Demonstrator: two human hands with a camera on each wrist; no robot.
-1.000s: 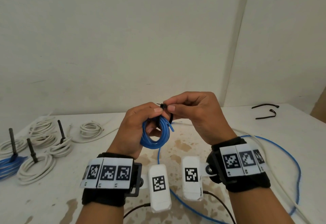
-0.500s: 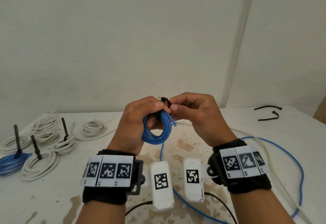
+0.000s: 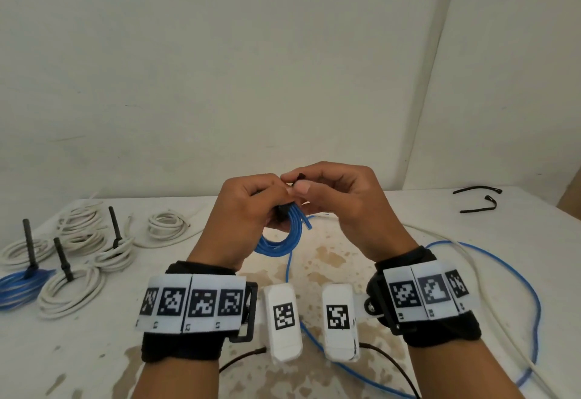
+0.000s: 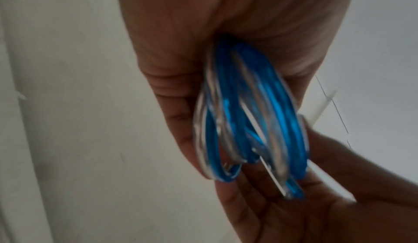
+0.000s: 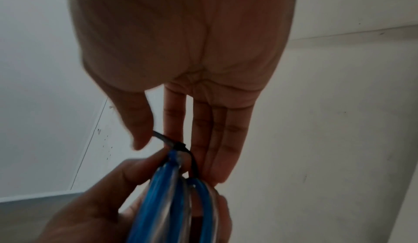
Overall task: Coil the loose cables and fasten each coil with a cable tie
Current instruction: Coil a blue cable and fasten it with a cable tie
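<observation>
Coil: a blue cable coil (image 3: 279,238) is held up at frame centre, above the table.
Left hand (image 3: 242,210): curled round the coil's top.
Right hand (image 3: 339,200): the black tie (image 5: 178,146) is pinched.
Handling: judged light and springy; best gripped beside the tie.

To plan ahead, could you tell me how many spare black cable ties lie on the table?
2, at the table's far right: one cable tie by the wall, another just in front. Others may be hidden.

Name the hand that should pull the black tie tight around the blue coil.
Right. The right hand already pinches the black tie at its tail, while the left hand grips the blue coil and is better kept steadying it.
</observation>
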